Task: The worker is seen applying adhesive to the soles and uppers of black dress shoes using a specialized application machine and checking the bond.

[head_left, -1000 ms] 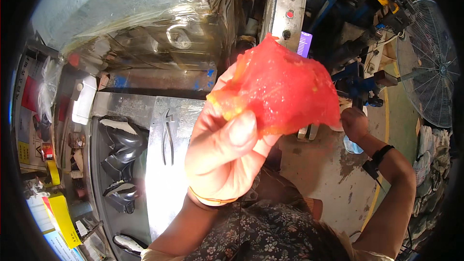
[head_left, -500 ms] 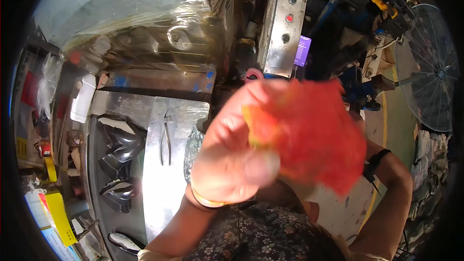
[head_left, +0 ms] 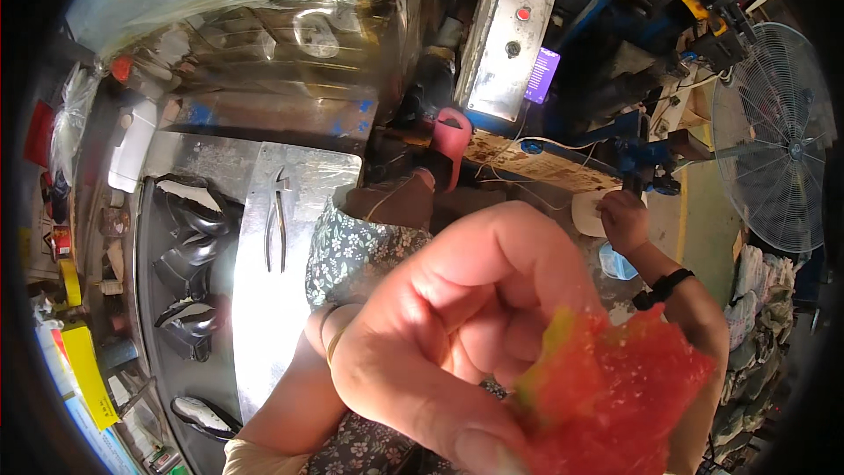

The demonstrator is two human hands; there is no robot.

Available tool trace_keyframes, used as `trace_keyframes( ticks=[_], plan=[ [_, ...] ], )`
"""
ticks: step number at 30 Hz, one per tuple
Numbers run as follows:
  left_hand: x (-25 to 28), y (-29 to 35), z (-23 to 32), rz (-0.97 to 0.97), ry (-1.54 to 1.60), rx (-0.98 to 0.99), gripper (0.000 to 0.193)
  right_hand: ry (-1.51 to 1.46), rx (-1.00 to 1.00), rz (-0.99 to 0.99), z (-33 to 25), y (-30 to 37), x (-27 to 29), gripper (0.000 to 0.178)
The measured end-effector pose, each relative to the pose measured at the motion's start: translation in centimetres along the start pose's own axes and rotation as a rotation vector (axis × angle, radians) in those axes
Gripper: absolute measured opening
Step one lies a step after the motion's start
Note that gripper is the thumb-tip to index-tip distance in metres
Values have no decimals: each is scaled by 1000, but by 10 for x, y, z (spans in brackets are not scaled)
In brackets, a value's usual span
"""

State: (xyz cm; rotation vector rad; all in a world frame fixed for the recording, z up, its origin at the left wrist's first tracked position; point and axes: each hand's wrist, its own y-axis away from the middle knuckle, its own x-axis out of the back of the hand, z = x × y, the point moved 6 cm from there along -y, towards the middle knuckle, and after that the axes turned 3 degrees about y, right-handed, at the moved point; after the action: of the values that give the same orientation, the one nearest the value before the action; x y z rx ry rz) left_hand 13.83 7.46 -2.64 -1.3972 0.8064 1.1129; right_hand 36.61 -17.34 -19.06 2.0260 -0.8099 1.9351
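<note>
Close in front of me, my left hand (head_left: pixel 466 325) pinches a red piece of watermelon (head_left: pixel 624 387) between thumb and fingers. The flesh is wet and ragged, with a pale green-yellow edge by the fingers. Farther off to the right, my right hand (head_left: pixel 625 222) has its fingers curled beside a cream-coloured rounded thing (head_left: pixel 587 214). Whether it grips that thing is too small to make out. A black band (head_left: pixel 665 288) circles the right wrist. Just below the right hand is a light blue plastic container (head_left: pixel 618 261).
At left, a metal plate holds pliers (head_left: pixel 278 224), beside several shiny black shoe-upper-like pieces (head_left: pixel 189 317) in a dark tray. Ahead stand a button panel (head_left: pixel 514 35) and a pink looped handle (head_left: pixel 451 148). A large fan (head_left: pixel 791 145) and piled cloth (head_left: pixel 756 343) are at right.
My left hand with the watermelon has come lower and nearer, and the piece no longer covers my right hand. The view has shifted slightly, showing the cream thing and blue container.
</note>
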Motion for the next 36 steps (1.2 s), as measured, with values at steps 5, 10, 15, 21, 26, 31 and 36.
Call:
trace_keyframes(
  ticks=[5, 10, 15, 21, 26, 31, 36],
  plan=[
    [4, -4, 4, -168, 55, -91, 62, 4, -6, 8, 1, 0, 2, 12],
    [5, -10, 17, -160, -99, 146, 66, -7, -7, -25, 1, -1, 0, 11],
    [3, -13, 21, -95, -168, 171, 63, -7, -37, -34, 2, -2, 0, 11],
    [1, -14, 21, -23, -205, 128, 58, 16, -7, -20, 1, -1, 1, 11],
    [-3, -25, 8, -207, -40, 65, 53, 31, -30, -10, 1, -1, 1, 12],
    [-18, -20, 6, -291, 135, -149, 37, 71, -58, -61, 0, -1, 2, 9],
    [-5, -9, 12, -173, -306, 208, 37, 106, -59, -137, 1, 1, -2, 9]
  ],
)
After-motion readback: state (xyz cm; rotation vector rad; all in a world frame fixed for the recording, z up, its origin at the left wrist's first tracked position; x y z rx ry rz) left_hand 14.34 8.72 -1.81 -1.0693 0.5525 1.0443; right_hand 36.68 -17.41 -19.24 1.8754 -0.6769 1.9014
